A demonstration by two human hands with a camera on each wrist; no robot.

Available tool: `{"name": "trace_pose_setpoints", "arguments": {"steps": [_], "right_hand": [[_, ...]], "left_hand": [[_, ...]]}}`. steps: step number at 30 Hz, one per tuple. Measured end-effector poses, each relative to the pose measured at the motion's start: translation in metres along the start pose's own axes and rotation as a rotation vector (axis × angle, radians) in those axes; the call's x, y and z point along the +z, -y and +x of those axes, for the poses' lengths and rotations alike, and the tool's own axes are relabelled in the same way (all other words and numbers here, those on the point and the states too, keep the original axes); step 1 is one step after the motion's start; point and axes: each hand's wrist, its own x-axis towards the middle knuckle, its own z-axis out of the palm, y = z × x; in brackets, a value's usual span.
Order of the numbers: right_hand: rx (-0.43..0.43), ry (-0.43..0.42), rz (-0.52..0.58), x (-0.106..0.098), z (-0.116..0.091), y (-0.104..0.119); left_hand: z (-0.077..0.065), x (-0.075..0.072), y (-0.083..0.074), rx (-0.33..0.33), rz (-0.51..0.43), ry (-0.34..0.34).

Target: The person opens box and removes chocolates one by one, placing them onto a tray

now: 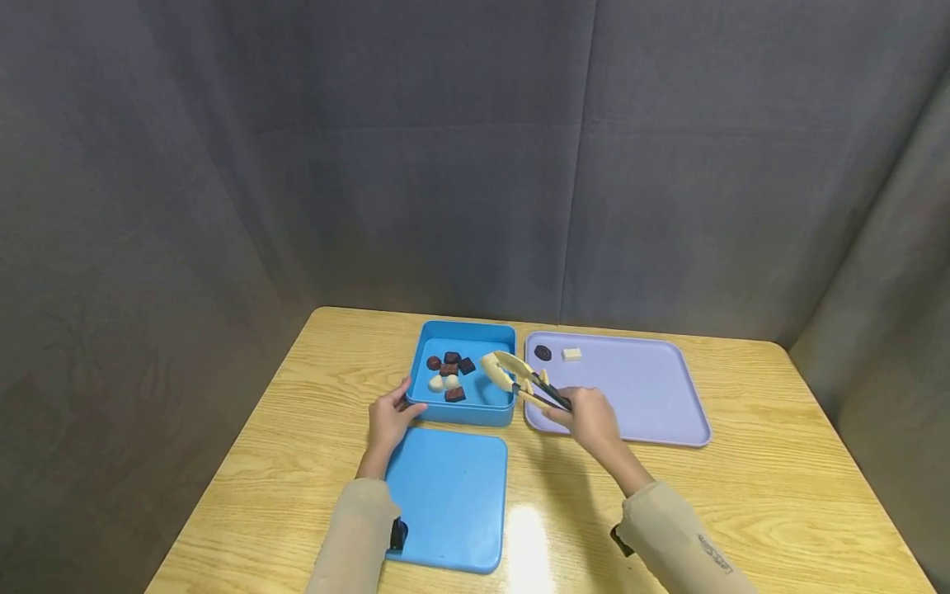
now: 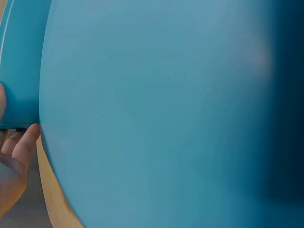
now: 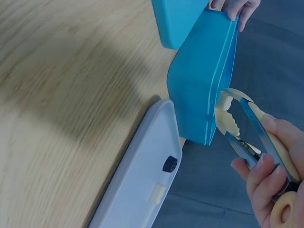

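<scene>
Though tilted, tongs [image 3: 259, 125] inside right grip [image 1: 594, 419]

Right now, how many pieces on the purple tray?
2: dark piece near far-left corner of tray; white piece just right of it. Right hand might hide more.

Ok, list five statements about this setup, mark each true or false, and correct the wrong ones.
1. The right hand holds the tongs. True.
2. The lavender tray holds a dark piece and a white block. True.
3. The left hand rests on the lavender tray. False: it holds the blue box at its near left corner.
4. The flat blue lid covers the blue box. False: it lies on the table, on the person's side of the box.
5. The tips of the tongs are over the lavender tray. False: they are over the right part of the blue box.
</scene>
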Motion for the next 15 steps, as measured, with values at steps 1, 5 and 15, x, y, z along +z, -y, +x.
{"name": "trace_pose_setpoints", "arguments": {"steps": [1, 5, 15], "right_hand": [[-0.004, -0.007, -0.002, -0.001, -0.001, -0.002], [0.001, -0.024, -0.002, -0.004, -0.005, -0.008], [0.052, -0.041, 0.036, -0.013, -0.015, -0.024]], "left_hand": [[0.0, 0.0, 0.0, 0.002, 0.0, 0.001], [0.0, 0.0, 0.0, 0.007, -0.001, 0.0], [0.0, -0.001, 0.0, 0.006, -0.01, -0.007]]}}
